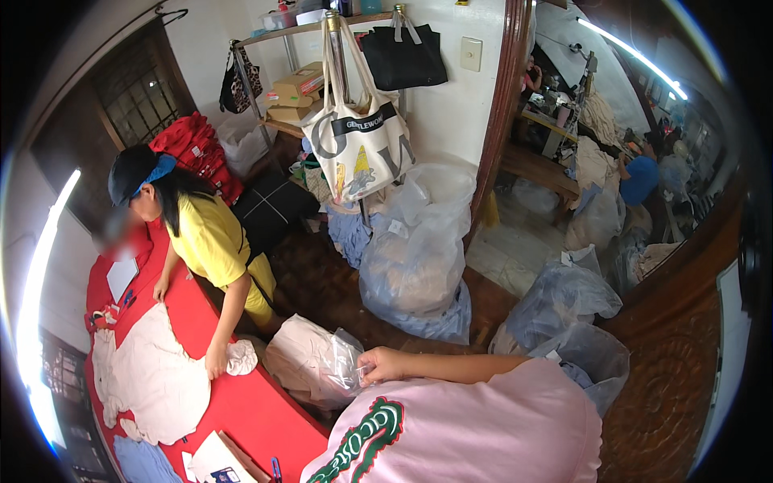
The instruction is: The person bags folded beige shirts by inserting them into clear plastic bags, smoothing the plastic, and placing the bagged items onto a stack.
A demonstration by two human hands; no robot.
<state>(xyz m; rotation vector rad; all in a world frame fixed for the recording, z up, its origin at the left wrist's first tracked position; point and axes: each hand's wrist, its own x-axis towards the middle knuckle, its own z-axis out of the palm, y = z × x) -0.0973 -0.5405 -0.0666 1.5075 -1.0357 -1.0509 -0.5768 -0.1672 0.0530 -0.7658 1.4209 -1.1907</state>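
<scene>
From the pink sleeve at the right, my right hand [381, 366] reaches leftward, its fingers closed on a clear plastic bag [346, 360]. Small white strips show in or on that bag, too small to name. Directly beside it, under the table's edge, sits a bundle of pale beige cloth [298, 350]. My left hand is out of sight. Pink shirt fabric [483, 419] with green lettering covers the lower part of the view.
A person in yellow [205, 237] leans over the red-covered table [233, 394], both hands at a beige garment [153, 374]. Papers [221, 457] lie nearer me. Stuffed plastic bags [415, 266] stand on the floor ahead, with more bags [564, 298] by the doorway. A tote bag [358, 149] hangs from a rack.
</scene>
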